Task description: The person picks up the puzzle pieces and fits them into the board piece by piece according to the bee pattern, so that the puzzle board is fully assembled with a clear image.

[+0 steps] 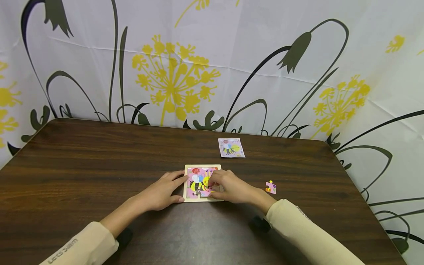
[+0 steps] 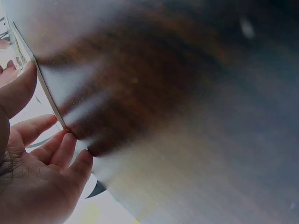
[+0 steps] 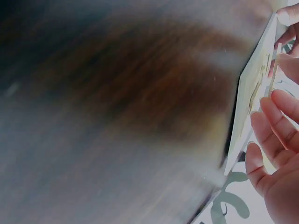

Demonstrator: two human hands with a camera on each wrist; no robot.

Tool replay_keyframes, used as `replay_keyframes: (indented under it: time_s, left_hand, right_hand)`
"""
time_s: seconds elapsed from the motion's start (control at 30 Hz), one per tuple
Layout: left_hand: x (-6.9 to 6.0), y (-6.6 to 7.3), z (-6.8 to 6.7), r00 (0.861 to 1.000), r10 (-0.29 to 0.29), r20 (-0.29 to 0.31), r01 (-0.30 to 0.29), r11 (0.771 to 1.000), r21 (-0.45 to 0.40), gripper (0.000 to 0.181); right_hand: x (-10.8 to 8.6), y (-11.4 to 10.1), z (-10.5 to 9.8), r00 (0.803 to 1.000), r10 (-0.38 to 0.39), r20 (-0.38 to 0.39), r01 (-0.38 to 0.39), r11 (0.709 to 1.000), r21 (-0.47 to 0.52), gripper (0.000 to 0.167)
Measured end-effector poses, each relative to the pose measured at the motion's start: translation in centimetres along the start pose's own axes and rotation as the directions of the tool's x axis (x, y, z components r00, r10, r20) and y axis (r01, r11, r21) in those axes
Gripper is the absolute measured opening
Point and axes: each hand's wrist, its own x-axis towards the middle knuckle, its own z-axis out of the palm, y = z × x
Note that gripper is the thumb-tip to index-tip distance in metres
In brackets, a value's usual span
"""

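Note:
A jigsaw puzzle with a bee picture lies in a pale wooden tray (image 1: 202, 166) near the middle of the table. My left hand (image 1: 162, 192) rests against the tray's left side, with the thumb at the lower corner and the fingertips along the edge. Over the tray's right half, my right hand (image 1: 230, 187) pinches a puzzle piece (image 3: 274, 74), seen edge-on just above the tray in the right wrist view. Its picture side is mostly hidden by my fingers. Another puzzle piece (image 1: 271, 187), pink with a yellow knob, lies to the right of my right wrist.
Behind the tray lies a square picture card (image 1: 232, 148) showing the same bee. The dark wood-grain table (image 1: 116, 158) extends around my arms. A white flower-printed cloth (image 1: 245, 55) hangs along its far edge.

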Motion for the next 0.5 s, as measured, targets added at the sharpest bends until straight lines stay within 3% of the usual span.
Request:
replay_keyframes:
  time_s: [0.07, 0.3, 0.5]
  left_hand:
    - [-0.01, -0.02, 0.0, 1.0, 0.006, -0.002, -0.006, 1.0, -0.001, 0.06]
    - [-0.05, -0.02, -0.06, 1.0, 0.012, -0.009, -0.012, 1.0, 0.0, 0.06]
    - [-0.03, -0.04, -0.06, 1.0, 0.019, -0.009, -0.019, 1.0, 0.004, 0.06]
  right_hand:
    - [0.2, -0.07, 0.23, 1.0, -0.011, -0.006, 0.011, 1.0, -0.01, 0.016]
    - [0.58, -0.35, 0.45, 0.995, 0.083, 0.051, -0.082, 0.996, -0.022, 0.018]
    - [0.64, -0.37, 0.49, 0.993, 0.1, 0.064, -0.098, 0.995, -0.029, 0.019]
